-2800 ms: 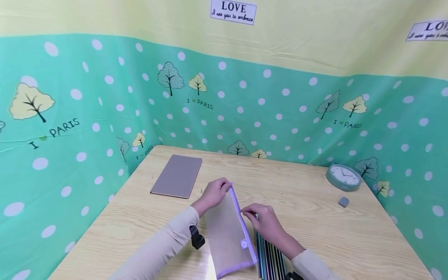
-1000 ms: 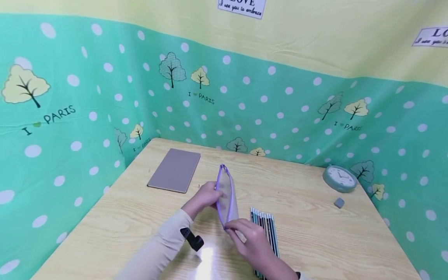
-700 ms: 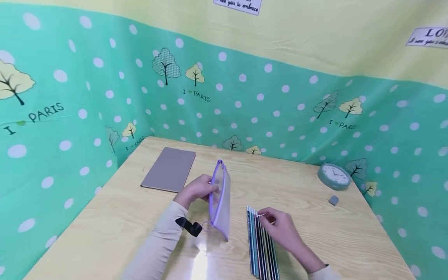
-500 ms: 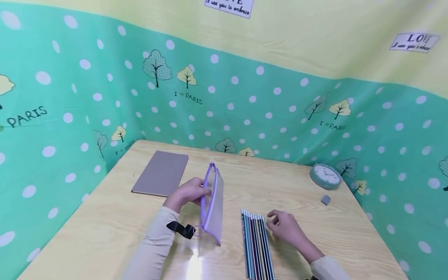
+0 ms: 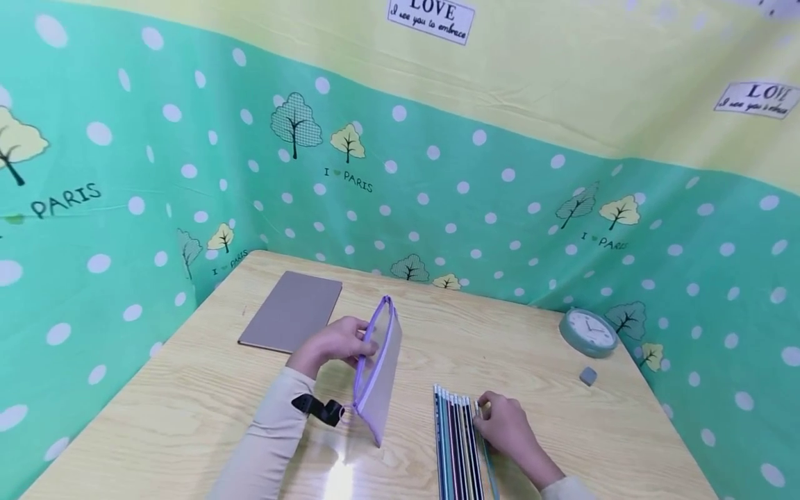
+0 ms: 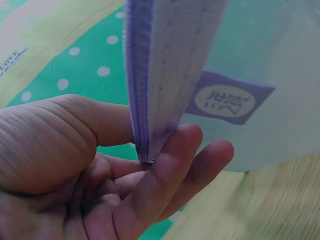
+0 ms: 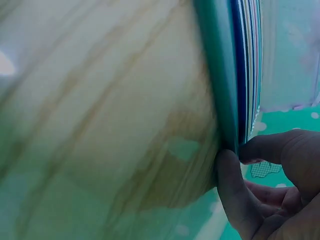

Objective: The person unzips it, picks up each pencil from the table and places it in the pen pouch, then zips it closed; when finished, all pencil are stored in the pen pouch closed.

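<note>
My left hand (image 5: pixel 340 338) holds a translucent zip pouch (image 5: pixel 384 385) with purple edging on its long side, its mouth gaping toward me. In the left wrist view the thumb and fingers grip the zipper edge, beside a purple tab (image 6: pixel 225 100) with a white oval. To the right, a row of pencils (image 5: pixel 455 444) lies side by side, white ends pointing away from me. My right hand (image 5: pixel 507 427) pinches the end of the rightmost one, a teal pencil (image 5: pixel 489 467), between thumb and index finger. Its lower end angles slightly away from the row.
A grey-brown notebook (image 5: pixel 292 311) lies at the back left of the wooden table (image 5: pixel 462 333). A round green clock (image 5: pixel 589 333) and a small grey block (image 5: pixel 588 376) are at the right. Patterned cloth (image 5: pixel 431 187) hangs behind the table and along its sides.
The zipper has been opened and the pouch lifted onto its edge in my left hand. My right hand has left the pouch, gone to the pencils and pinched the teal one.
</note>
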`<state>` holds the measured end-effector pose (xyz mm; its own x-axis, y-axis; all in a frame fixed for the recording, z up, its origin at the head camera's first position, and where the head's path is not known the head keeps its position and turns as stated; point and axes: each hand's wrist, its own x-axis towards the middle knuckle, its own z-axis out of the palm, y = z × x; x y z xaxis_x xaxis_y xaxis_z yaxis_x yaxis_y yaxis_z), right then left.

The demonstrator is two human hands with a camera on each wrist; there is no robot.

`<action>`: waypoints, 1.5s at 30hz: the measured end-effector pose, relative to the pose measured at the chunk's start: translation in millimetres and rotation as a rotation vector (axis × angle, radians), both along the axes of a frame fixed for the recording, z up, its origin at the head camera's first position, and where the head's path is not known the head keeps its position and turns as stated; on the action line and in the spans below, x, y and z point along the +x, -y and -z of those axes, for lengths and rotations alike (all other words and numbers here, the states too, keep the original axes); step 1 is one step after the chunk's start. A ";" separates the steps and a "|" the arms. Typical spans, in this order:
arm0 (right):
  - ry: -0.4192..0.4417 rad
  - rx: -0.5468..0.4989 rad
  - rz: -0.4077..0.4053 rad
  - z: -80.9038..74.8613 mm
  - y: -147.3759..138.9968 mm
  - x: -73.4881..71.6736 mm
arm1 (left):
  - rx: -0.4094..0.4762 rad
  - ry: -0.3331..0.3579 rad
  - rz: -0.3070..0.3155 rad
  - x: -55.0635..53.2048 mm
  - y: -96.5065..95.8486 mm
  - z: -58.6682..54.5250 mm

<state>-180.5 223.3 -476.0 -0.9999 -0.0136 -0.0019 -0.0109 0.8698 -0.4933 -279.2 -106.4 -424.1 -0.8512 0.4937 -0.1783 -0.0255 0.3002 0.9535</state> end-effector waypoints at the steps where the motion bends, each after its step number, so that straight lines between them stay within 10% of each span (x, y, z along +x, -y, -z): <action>1: -0.001 -0.007 0.003 0.7 0.7 -0.5 | -0.002 -0.002 -0.003 -0.5 0.5 -0.2; 7: -0.024 -0.075 0.031 -6.8 -5.1 -4.4 | 0.011 0.012 -0.012 -0.9 3.7 -1.3; 14: -0.095 -0.384 0.175 -67.0 -27.9 -19.7 | 0.033 0.019 0.026 -2.2 7.4 -2.7; 26: -0.738 -1.177 0.287 -116.4 26.4 -34.8 | 0.087 0.010 0.066 -3.1 -5.5 -4.4; 36: -0.942 -1.172 0.044 -101.4 84.8 -36.6 | 0.076 0.007 0.062 0.4 -14.9 -10.8; 45: -0.849 -0.993 -0.199 -81.3 116.4 -42.2 | 0.060 -0.019 0.036 -0.3 -5.6 -11.1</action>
<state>-222.7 106.9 -394.7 -0.6657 0.2085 0.7165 -0.7160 0.0922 -0.6920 -279.5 -100.8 -412.9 -0.8358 0.5332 -0.1309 0.0028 0.2426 0.9701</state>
